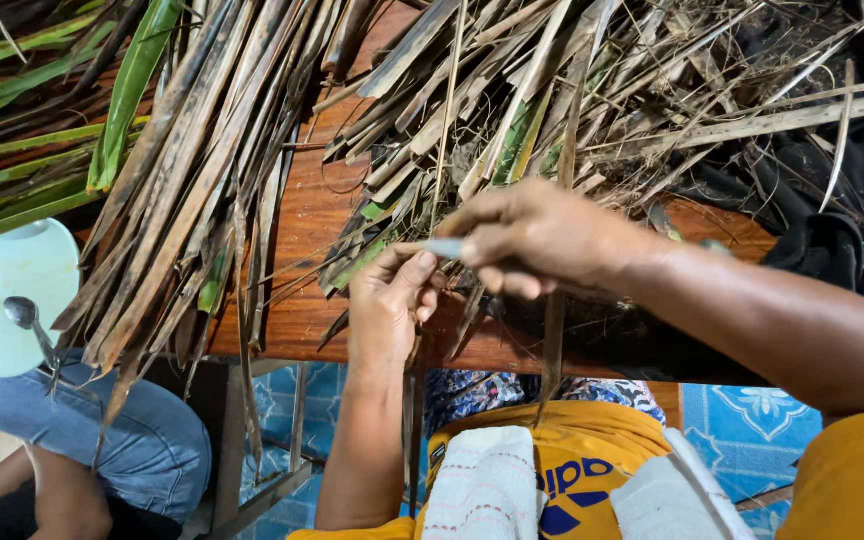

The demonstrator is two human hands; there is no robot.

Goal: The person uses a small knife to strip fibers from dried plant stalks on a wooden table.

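Where the right hand [542, 238] closes, its small blade [444, 247] is mostly hidden.

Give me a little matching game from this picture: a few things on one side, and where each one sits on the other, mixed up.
Things:
1. pale green plate
2. metal spoon
3. green leaves
4. wooden table

Places:
A. under the piles of dried strips
B. far left, over a knee in blue jeans
C. upper left corner
D. lying on the plate

Pairs: 1-B, 2-D, 3-C, 4-A
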